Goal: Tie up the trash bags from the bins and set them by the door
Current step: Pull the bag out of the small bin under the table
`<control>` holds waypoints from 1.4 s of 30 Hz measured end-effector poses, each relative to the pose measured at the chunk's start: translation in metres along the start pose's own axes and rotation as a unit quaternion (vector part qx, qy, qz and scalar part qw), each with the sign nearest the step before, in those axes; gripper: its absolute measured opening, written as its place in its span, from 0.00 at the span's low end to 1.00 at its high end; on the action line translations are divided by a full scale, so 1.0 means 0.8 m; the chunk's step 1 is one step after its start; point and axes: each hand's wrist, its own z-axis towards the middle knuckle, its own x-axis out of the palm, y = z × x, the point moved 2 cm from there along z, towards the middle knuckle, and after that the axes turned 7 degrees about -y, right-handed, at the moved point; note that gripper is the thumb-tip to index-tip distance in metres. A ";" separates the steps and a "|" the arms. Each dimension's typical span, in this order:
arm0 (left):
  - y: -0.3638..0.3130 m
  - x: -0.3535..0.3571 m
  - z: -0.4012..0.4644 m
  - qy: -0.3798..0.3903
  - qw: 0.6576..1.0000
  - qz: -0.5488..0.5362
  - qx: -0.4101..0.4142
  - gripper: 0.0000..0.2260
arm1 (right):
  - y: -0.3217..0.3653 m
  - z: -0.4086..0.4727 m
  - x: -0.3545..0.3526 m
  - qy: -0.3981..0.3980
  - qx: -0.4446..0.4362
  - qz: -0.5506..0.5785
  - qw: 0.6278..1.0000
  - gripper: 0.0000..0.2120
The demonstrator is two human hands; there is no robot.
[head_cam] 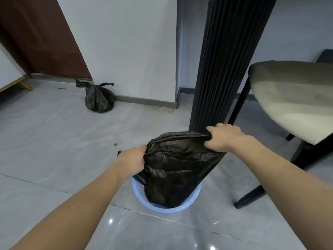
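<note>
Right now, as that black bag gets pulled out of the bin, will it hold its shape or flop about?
The bag will probably flop: its thin film wrinkles and sags between the left hand and right hand. It seems fairly light, since both hands hold it by pinched edges. The bin may tip if the bag drags.

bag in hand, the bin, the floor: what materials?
Bag: thin black plastic film, crinkled, glossy, slightly see-through.
Bin: looks like pale blue moulded plastic, smooth matte rim.
Floor: likely polished grey tile, with grout lines and glare spots.
</note>
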 end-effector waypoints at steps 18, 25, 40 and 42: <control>0.024 -0.020 -0.035 0.215 0.964 0.159 0.010 0.13 | 0.026 0.001 0.085 0.071 0.006 -0.068 0.995 0.15; 0.023 -0.021 -0.028 0.102 0.977 0.179 -0.051 0.10 | 0.025 0.002 0.076 0.170 0.054 0.022 0.984 0.15; 0.073 -0.110 -0.018 0.099 0.979 -0.041 -0.172 0.15 | -0.022 0.013 0.011 0.409 0.006 0.606 0.682 0.19; 0.072 -0.122 -0.023 0.101 0.977 -0.046 -0.181 0.17 | -0.017 0.014 0.010 0.388 0.003 0.672 0.631 0.18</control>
